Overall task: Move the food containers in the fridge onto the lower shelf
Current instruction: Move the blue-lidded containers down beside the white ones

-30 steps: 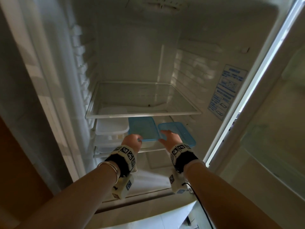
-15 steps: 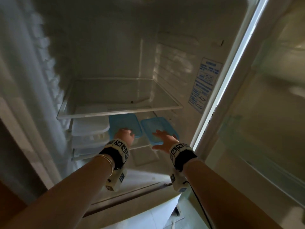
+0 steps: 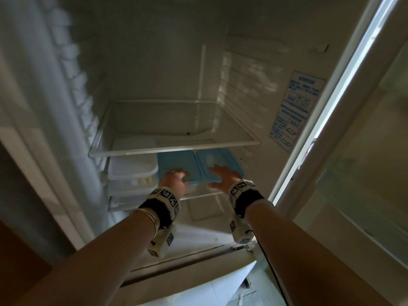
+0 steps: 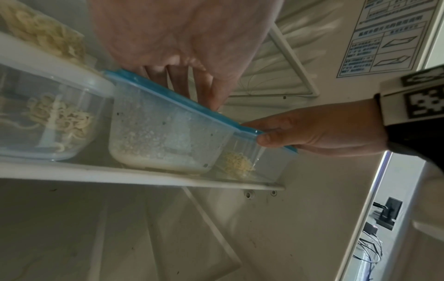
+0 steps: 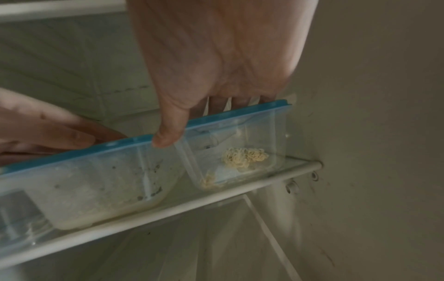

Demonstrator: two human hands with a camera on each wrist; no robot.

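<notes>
Two clear containers with blue lids stand side by side on the lower glass shelf [image 3: 199, 195]. The left one [image 3: 176, 162] [image 4: 163, 133] holds rice. The right one [image 3: 218, 159] [image 5: 240, 144] holds a few noodles. My left hand [image 3: 174, 181] [image 4: 187, 47] rests its straight fingers [image 4: 211, 95] on the rice container's lid. On the noodle container's lid lies my right hand [image 3: 223, 176] [image 5: 216, 57], fingers spread flat and thumb [image 5: 168, 136] touching the lid's front rim. Neither hand grips anything.
Stacked clear containers with white lids [image 3: 132, 166] [image 4: 48, 117], noodles inside, fill the shelf's left end. Above is a bare glass shelf [image 3: 176, 149]. The fridge wall with a blue label [image 3: 293, 111] is close on the right. Below lies the fridge floor [image 4: 168, 237].
My right hand has opened from the noodle container's front edge and now lies flat on its lid. My left hand has slid a little forward onto its lid. My head has turned.
</notes>
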